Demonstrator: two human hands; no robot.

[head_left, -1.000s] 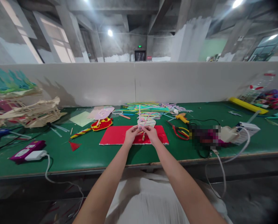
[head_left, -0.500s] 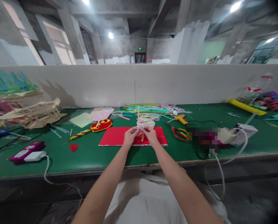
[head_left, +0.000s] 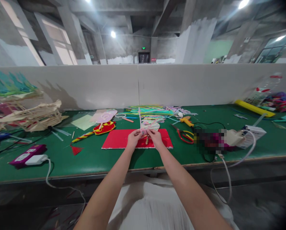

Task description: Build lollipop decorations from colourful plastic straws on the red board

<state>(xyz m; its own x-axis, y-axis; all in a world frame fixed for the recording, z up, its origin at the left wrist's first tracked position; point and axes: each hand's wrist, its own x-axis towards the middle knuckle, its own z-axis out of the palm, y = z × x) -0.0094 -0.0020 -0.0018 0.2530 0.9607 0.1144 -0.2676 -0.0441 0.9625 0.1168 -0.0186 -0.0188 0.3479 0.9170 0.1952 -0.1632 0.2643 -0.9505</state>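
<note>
My left hand (head_left: 133,138) and my right hand (head_left: 155,138) meet over a red board (head_left: 116,139), fingers closed on a pink pipe cleaner (head_left: 140,118). One length of it stands up from between the fingertips, and a small pink bunch shows where the hands meet. Just behind them lies a pale round piece (head_left: 154,126), partly covered by my fingers. A short brown stick (head_left: 147,140) rests on the board between my hands. Exactly how the pink strand is bent is too small to make out.
Loose coloured pipe cleaners (head_left: 157,111) lie behind the board. To the right are red-handled pliers (head_left: 186,137) and an orange-yellow glue gun (head_left: 187,121). Leftward sit a red and yellow fan-shaped piece (head_left: 104,128), a purple box (head_left: 29,155) and a wooden stick model (head_left: 34,116).
The upright pink strand has shifted slightly left. My fingertips have changed position, and a pink bunch now shows between them. Both hands stay over the board.
</note>
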